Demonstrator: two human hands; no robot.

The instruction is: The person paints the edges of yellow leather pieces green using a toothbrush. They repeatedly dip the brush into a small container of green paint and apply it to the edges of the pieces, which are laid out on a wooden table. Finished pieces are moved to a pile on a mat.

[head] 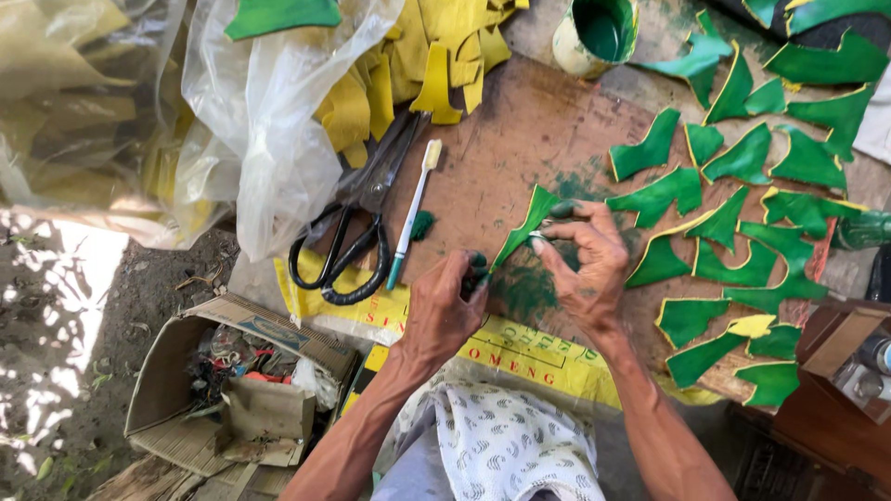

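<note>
2 hands work over a brown bench (520, 139) stained green, with a clear plastic bag (269, 121) of yellow cut-outs at its far-left edge. Painted green pieces (742, 232) lie spread to the right. The right hand (585, 264) pinches a green cut-out piece (522, 227) upright at mid-bench; the left hand (445, 306), closed around something small, touches its lower edge. Black scissors (357, 232) and a toothbrush (413, 209) lie just left.

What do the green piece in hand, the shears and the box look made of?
Green piece, held by left hand and right hand: probably thin leather or a similar sheet, since it bends; yellow edges under a wet-looking green coat.
Shears: dark metal blades, dull and worn, with glossy black loop handles, perhaps coated.
Box: brown corrugated cardboard, matte, with torn, sagging flaps.
</note>
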